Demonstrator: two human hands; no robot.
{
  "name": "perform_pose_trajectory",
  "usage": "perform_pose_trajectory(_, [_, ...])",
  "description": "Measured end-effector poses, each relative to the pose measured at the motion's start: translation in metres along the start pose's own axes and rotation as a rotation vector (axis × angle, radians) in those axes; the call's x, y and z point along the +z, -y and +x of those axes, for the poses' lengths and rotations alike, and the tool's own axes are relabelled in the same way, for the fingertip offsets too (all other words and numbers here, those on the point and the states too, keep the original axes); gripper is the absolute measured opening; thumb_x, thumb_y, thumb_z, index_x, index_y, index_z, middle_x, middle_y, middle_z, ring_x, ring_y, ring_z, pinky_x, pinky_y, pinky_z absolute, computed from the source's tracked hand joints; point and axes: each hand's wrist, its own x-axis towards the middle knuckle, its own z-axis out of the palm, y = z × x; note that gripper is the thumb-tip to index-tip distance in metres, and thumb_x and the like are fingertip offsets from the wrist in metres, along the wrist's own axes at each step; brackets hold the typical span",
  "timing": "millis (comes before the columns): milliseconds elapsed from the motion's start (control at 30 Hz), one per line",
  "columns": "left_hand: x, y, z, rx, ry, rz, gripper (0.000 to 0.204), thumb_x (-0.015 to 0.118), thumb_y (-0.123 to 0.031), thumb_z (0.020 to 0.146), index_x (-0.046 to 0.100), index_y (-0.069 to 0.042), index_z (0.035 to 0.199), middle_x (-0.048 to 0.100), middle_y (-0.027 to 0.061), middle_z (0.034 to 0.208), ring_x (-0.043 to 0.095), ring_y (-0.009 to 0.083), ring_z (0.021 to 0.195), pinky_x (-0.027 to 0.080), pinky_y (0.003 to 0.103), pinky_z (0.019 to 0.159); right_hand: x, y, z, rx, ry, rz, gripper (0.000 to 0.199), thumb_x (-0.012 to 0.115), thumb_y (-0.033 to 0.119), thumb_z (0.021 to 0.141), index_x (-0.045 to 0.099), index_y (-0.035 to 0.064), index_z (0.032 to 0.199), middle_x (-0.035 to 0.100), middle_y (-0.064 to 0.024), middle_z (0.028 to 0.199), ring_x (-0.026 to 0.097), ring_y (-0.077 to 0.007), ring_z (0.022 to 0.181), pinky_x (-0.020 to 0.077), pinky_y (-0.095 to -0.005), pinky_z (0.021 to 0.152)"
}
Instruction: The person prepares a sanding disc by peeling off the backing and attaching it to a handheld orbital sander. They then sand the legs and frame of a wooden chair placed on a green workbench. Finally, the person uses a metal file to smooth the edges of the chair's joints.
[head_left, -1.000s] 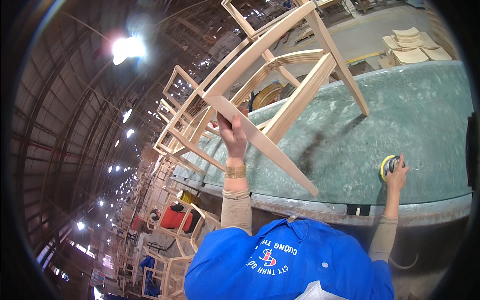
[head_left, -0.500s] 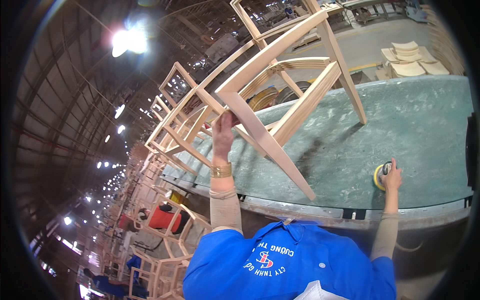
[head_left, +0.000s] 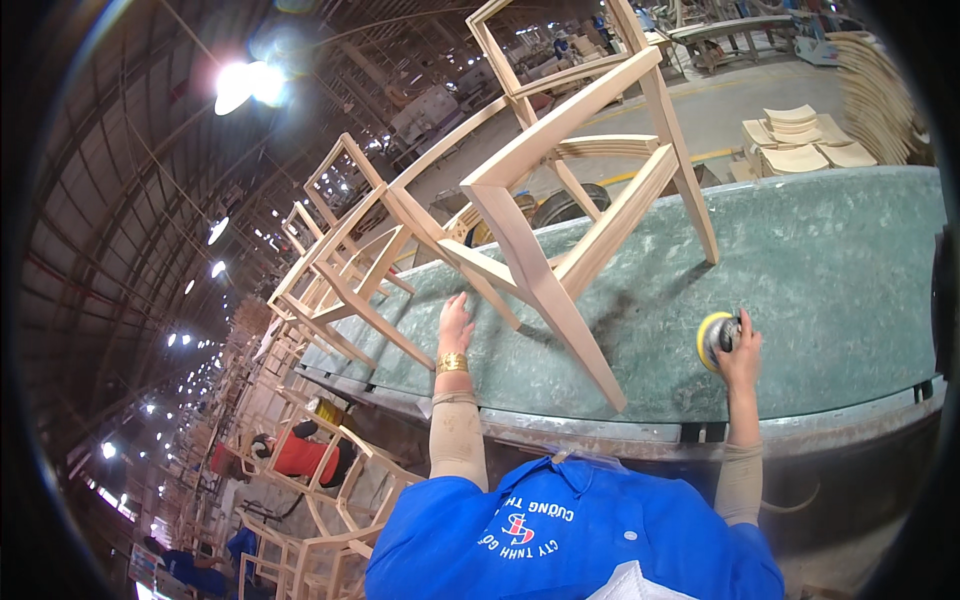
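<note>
An unfinished pale wooden armchair frame (head_left: 527,250) stands on the green worktop (head_left: 800,260) in front of me. My left hand (head_left: 455,325) is below and left of its near corner, apart from the wood. Its fingers are partly stretched out and hold nothing that I can see. To the right, my right hand (head_left: 740,355) grips a small round sander (head_left: 712,342) with a yellow pad and dark top. The sander is tilted up near the worktop, right of the chair's near leg; whether its edge touches the surface cannot be made out.
More wooden chair frames (head_left: 345,275) line the worktop's left end. Beyond the far edge lies a stack of curved wooden seat panels (head_left: 800,140). At lower left, a person in red (head_left: 305,455) is among other chair frames. The worktop's metal edge (head_left: 640,430) runs before my body.
My left hand has left the chair's near corner and dropped lower. My right hand has moved left and slightly up with the sander, which now shows more of its side.
</note>
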Motion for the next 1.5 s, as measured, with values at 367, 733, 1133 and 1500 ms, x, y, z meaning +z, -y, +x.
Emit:
perform_pose_trajectory(367, [-0.062,0.021,0.018,-0.121,-0.045,-0.257,0.063,0.053,-0.028,0.089,0.022,-0.007,0.141,0.016,0.0245,0.144,0.018,0.0364,0.135,0.021,0.054,0.105,0.024,-0.075,-0.002,0.103,0.097,-0.435,0.082,0.074,0.007,0.063,0.035,0.0243,0.133,0.045,-0.0185,0.110,0.057,-0.0387,0.094,0.0491,-0.0445,0.077])
perform_pose_trajectory(733, [0.036,-0.046,0.064,1.104,-0.278,0.394,0.034,0.058,-0.009,0.083,0.051,0.006,0.113,0.051,0.0185,0.120,0.046,0.0323,0.114,0.035,0.039,0.099,0.002,-0.056,0.000,0.151,-0.215,-0.442,0.080,0.074,0.043,0.063,0.040,0.0253,0.133,0.039,-0.0161,0.134,0.035,-0.0341,0.124,0.0291,-0.0585,0.097])
perform_pose_trajectory(1133, [0.014,-0.074,0.127,1.266,-0.408,0.323,0.057,0.061,-0.019,0.083,0.038,-0.004,0.132,0.029,0.0193,0.141,0.024,0.0320,0.132,0.023,0.042,0.107,0.036,0.084,-0.114,-0.044,-0.566,0.142,0.042,0.070,0.022,0.076,0.057,-0.0009,0.109,0.058,-0.0172,0.109,0.056,-0.0297,0.103,0.0429,-0.0358,0.088])
perform_pose_trajectory(1500, [-0.068,-0.073,0.330,0.475,0.454,-0.221,0.048,0.073,-0.023,0.075,0.051,0.003,0.108,0.062,0.0114,0.094,0.059,0.0183,0.087,0.046,0.030,0.080,0.145,0.225,-0.112,-0.388,-0.353,0.433,0.077,0.079,0.032,0.067,0.041,0.0013,0.126,0.055,-0.0144,0.117,0.054,-0.0272,0.108,0.0424,-0.0364,0.090])
